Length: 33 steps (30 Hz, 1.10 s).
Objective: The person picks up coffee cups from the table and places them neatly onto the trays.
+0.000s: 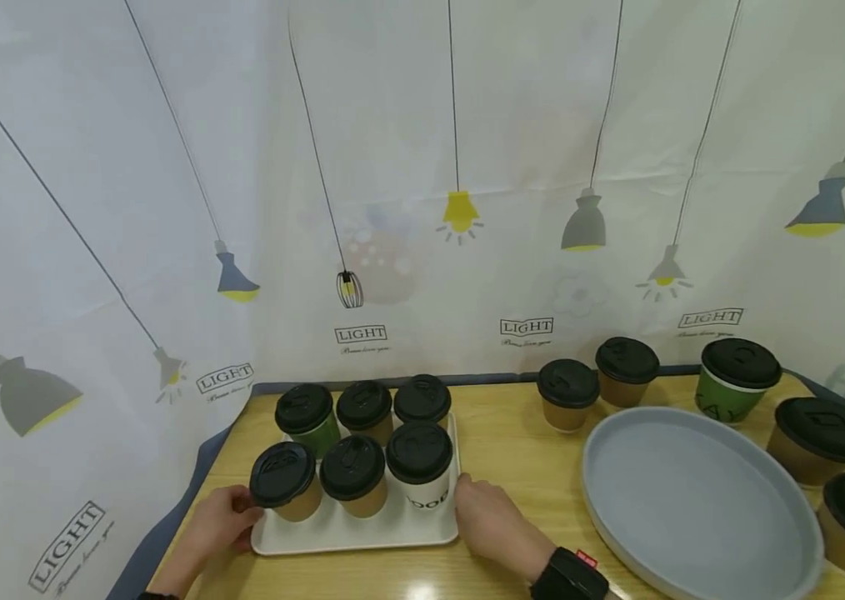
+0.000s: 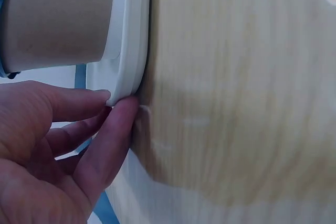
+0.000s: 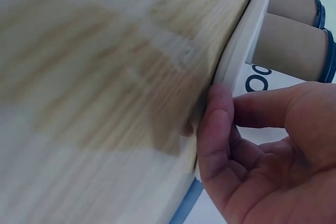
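Note:
A white rectangular tray [image 1: 347, 540] lies on the wooden table, carrying several lidded paper coffee cups in two rows. At its left edge my left hand [image 1: 222, 518] pinches the rim between thumb and fingers, close to a brown cup [image 1: 297, 502]. The left wrist view shows the fingertips [image 2: 123, 113] at the tray's corner. My right hand [image 1: 493, 521] pinches the opposite edge, beside a white cup [image 1: 422, 487] with dark lettering. In the right wrist view the thumb and fingers [image 3: 216, 124] meet on the rim. A green cup [image 1: 321, 436] stands in the back row.
A large round grey tray [image 1: 700, 508] sits on the right of the table [image 1: 512, 442]. Around it stand brown cups [image 1: 565, 412] and a green cup [image 1: 726, 396], all with black lids. A lamp-printed curtain [image 1: 422, 167] hangs behind and along the left.

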### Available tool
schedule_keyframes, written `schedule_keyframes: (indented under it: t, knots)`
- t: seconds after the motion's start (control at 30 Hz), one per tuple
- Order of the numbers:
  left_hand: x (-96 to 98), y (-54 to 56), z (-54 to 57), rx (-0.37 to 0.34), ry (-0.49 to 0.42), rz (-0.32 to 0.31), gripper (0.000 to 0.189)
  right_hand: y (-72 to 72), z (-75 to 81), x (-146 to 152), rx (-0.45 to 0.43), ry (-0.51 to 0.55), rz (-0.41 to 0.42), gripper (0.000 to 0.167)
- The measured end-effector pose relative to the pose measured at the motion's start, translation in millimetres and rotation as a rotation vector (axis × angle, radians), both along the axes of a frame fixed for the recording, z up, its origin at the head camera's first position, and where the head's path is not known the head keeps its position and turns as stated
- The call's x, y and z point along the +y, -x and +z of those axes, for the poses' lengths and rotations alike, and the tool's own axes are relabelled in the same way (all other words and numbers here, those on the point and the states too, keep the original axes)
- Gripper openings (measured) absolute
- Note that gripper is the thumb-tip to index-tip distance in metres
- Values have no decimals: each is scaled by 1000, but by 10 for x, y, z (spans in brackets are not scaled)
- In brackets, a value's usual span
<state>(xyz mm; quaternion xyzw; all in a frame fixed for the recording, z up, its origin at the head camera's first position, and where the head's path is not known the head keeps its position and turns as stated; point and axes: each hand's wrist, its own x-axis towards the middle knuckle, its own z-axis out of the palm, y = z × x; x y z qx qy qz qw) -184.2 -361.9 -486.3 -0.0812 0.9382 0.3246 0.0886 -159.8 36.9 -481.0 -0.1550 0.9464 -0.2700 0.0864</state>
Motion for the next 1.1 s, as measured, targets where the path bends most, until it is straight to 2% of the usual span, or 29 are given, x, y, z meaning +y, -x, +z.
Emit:
schedule_keyframes:
  t: [0.1,0.17,0.4,0.43,0.6,0.73,0.8,0.93,1.0,1.1]
  knots:
    - [-126,78,37,-34,21,10,15,99,5,-149,-52,27,-27,16]
    - [-247,89,49,-55,18,41,19,142,-7,-266,-76,59,-37,18]
    - [-585,96,73,-54,-44,164,32,260,-21,-527,17,108,13,13]
    - [-603,102,75,-45,-58,173,32,276,-19,-549,27,104,15,11]
    - [-568,154,45,9,-127,216,33,345,-19,-603,-26,105,-33,13]
    - [-510,153,-2,77,-110,223,32,382,-10,-591,-58,105,-65,21]
    - [-514,121,-28,97,-79,217,32,382,0,-560,-56,105,-56,21]
    - [-541,-14,-5,137,-9,208,33,336,71,-372,29,118,-13,19]
    - [-497,-102,67,182,4,218,34,292,149,-193,91,114,-5,19]
    - [-374,-297,262,254,-11,270,35,183,310,90,137,77,-11,15]
